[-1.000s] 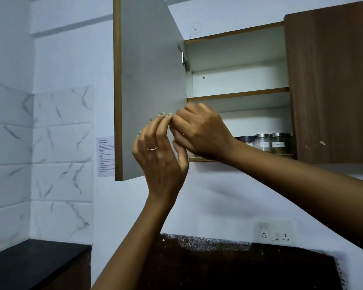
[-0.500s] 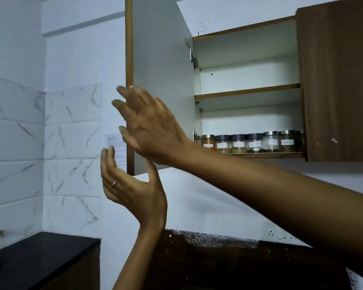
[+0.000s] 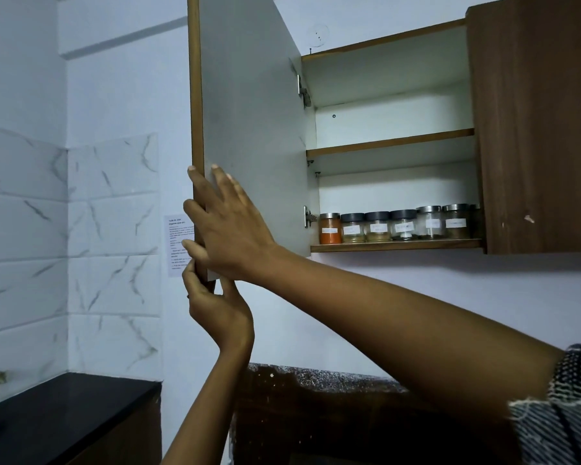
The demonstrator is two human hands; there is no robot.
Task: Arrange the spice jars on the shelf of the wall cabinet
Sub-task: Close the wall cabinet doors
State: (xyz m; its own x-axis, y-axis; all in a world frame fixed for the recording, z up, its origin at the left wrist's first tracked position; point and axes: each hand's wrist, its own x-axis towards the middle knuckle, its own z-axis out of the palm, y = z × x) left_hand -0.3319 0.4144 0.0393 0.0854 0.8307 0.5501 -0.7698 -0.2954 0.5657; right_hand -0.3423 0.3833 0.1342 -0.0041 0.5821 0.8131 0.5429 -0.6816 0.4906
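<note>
- The right hand lies flat on the white inner face of the door, fingers spread, some curling over its brown edge.
- The left hand pinches the door's bottom corner from below.
- The step looks like swinging the door shut: push evenly and pull the fingers clear of the closing edge.
- The jars, round glass with dark or metal lids and white labels, stand in a row on the bottom shelf.

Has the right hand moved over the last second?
Yes. The right hand went left, away from the spice jars it was hiding, and now lies flat on the open cabinet door at its outer edge.
</note>
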